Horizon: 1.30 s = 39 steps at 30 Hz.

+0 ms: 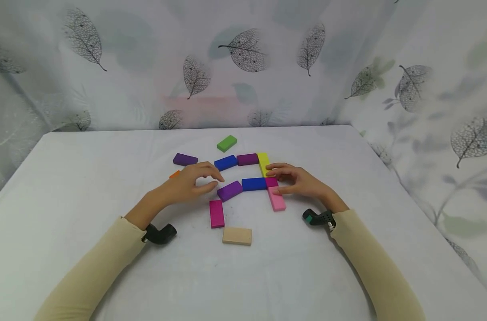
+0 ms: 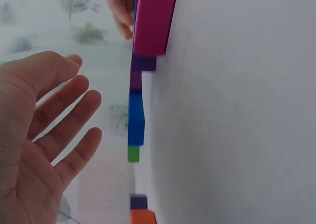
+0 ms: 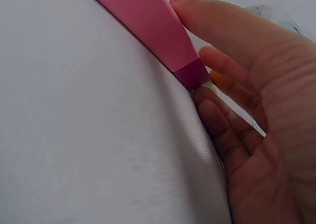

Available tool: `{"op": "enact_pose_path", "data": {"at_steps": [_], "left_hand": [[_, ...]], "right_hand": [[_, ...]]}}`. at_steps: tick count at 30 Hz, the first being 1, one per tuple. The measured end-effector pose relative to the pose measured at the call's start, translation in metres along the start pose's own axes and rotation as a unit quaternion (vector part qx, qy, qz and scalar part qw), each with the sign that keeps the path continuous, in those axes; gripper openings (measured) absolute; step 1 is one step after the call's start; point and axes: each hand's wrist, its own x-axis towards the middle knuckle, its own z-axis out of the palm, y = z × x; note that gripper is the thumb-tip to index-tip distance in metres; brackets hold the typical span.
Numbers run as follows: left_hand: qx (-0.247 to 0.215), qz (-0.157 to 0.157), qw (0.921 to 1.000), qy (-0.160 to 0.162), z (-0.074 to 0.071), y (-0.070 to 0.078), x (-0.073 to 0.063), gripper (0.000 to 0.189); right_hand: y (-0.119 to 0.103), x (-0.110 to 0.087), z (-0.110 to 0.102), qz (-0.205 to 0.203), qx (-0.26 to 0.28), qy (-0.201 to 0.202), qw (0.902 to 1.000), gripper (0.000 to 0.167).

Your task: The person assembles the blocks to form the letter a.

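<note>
My right hand [image 1: 303, 183] is at the right end of a line of coloured wooden blocks. Its thumb touches the pink block [image 1: 277, 203], and its curved fingers lie by the yellow block [image 1: 262, 161] and a partly covered magenta block [image 1: 271, 182]. In the right wrist view the thumb rests at the edge of the pink block [image 3: 153, 26]. Nothing is in my left hand [image 1: 187, 182], which hovers with relaxed, spread fingers over the left part of the blocks. Just right of its fingertips lies a purple block [image 1: 229, 191], with a blue block [image 1: 254, 184] beside it.
Behind, a blue block [image 1: 226, 162] and a plum block [image 1: 247, 159] lead to the yellow one. A green block [image 1: 227, 143], dark purple block [image 1: 185, 159] and half-hidden orange block [image 1: 174, 174] lie apart. Nearer are a magenta block [image 1: 217, 214] and a plain wood block [image 1: 237, 236].
</note>
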Motion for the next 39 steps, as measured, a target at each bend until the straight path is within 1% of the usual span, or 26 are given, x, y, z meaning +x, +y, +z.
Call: {"op": "enact_pose_path", "data": {"at_steps": [3,7,14,17,21,24,28,33,35,39], "left_hand": [[0.003,0.007,0.9996,0.026,-0.006,-0.008,0.000,0.018],[0.009,-0.003,0.9987,0.050,-0.013,-0.018,0.001,0.017],[0.017,-0.044,0.9941,0.098,-0.021,-0.035,0.001,0.017],[0.022,-0.067,0.9919,0.105,-0.025,-0.042,0.001,0.017],[0.044,-0.120,0.9876,0.092,-0.031,-0.045,0.000,0.022],[0.074,-0.160,0.9817,0.073,-0.035,-0.048,-0.002,0.027],[0.108,-0.193,0.9743,0.045,-0.039,-0.051,-0.005,0.036],[0.116,-0.216,0.9692,0.024,-0.039,-0.054,-0.009,0.045],[0.115,-0.218,0.9689,0.022,-0.039,-0.055,-0.009,0.047],[0.117,-0.233,0.9652,0.015,-0.040,-0.055,-0.008,0.048]], "right_hand": [[-0.001,0.000,0.001,0.005,0.002,0.001,1.0000,0.051],[-0.002,-0.001,0.001,0.007,0.006,0.002,1.0000,0.051],[-0.002,0.000,0.001,-0.002,0.008,0.005,1.0000,0.051],[-0.002,0.000,0.001,0.002,0.009,0.006,0.9999,0.051],[-0.003,0.000,0.001,0.009,0.009,0.007,0.9999,0.051],[-0.003,0.000,0.000,0.011,0.008,0.006,0.9999,0.051],[-0.003,0.000,0.000,0.015,0.007,0.007,0.9998,0.051],[-0.002,-0.001,0.000,0.015,0.011,0.004,0.9998,0.051],[-0.002,0.000,0.000,0.016,0.011,0.004,0.9998,0.051],[-0.002,0.000,0.000,0.014,0.011,0.005,0.9998,0.051]]}}
